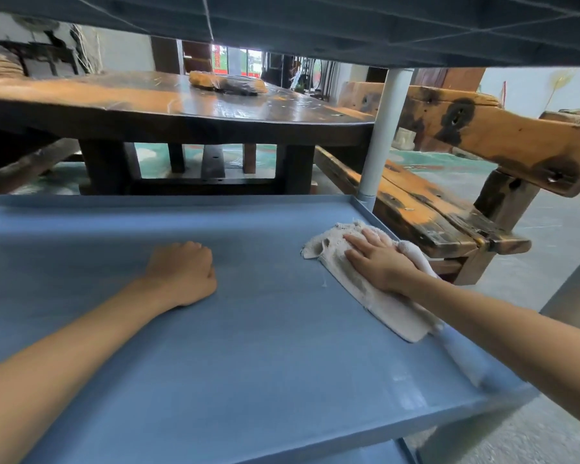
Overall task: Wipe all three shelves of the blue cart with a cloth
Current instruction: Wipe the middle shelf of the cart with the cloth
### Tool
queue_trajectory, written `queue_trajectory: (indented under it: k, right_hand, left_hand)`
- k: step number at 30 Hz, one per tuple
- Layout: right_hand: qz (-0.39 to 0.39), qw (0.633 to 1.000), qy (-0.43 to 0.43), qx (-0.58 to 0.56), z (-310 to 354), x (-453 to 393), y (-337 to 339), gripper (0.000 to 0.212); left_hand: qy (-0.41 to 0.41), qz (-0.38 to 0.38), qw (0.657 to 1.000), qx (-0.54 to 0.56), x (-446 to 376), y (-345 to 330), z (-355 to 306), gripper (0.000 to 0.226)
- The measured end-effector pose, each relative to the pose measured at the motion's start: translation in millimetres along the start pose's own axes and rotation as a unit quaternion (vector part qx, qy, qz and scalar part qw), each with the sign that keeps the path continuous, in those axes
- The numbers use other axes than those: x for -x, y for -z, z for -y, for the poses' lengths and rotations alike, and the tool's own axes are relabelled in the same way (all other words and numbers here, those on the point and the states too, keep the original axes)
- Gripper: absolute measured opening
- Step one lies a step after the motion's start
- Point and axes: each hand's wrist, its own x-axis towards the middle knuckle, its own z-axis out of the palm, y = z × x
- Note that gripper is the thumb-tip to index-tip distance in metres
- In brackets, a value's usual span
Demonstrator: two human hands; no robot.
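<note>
Your left hand rests fisted, gripping nothing, on the blue cart's middle shelf, while your right hand presses flat-fingered on the cloth (pale, rumpled) near the shelf's right rim.

Soft daylight from far windows; wide-angle bending at edges, slight blur.

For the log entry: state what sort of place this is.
Probably a rustic wood-furniture showroom or workshop, not a home: a heavy slab table, a rough plank bench and a bare concrete floor surround the blue cart.
</note>
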Motion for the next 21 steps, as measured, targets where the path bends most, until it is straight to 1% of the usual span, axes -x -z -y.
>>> queue_trajectory:
  k: [5, 7, 10, 13, 17, 19, 21]
  right_hand:
    - [-0.014, 1.000, -0.021, -0.013, 15.1, -83.2, 5.1, 0.060]
    - [-0.022, 0.999, -0.024, -0.031, 21.3, -105.3, 7.7, 0.060]
    - [-0.060, 0.996, -0.030, -0.056, 29.6, -128.5, 8.4, 0.064]
    - [-0.077, 0.995, -0.038, -0.047, 33.9, -140.3, 5.1, 0.066]
    - [-0.065, 0.998, -0.019, -0.004, 31.2, -139.6, 0.6, 0.064]
    - [-0.057, 0.998, 0.004, 0.024, 40.1, -134.7, -2.1, 0.061]
    - [-0.039, 0.997, 0.051, 0.047, 58.0, -124.1, -6.3, 0.060]
  left_hand:
    - [-0.025, -0.003, 1.000, 0.015, -2.4, -8.0, 6.0, 0.016]
    - [-0.029, -0.002, 1.000, 0.012, -3.1, -10.0, 10.1, 0.020]
    - [-0.025, -0.011, 1.000, 0.011, -3.8, -11.0, 14.2, 0.025]
    - [-0.021, -0.017, 0.999, 0.036, -5.8, -7.7, 14.1, 0.032]
    - [-0.011, -0.039, 0.996, 0.076, -6.7, -1.4, 16.6, 0.048]
    - [-0.007, -0.041, 0.994, 0.101, -6.2, -1.1, 18.9, 0.052]
    - [-0.001, -0.038, 0.992, 0.119, -6.4, 0.6, 19.1, 0.056]
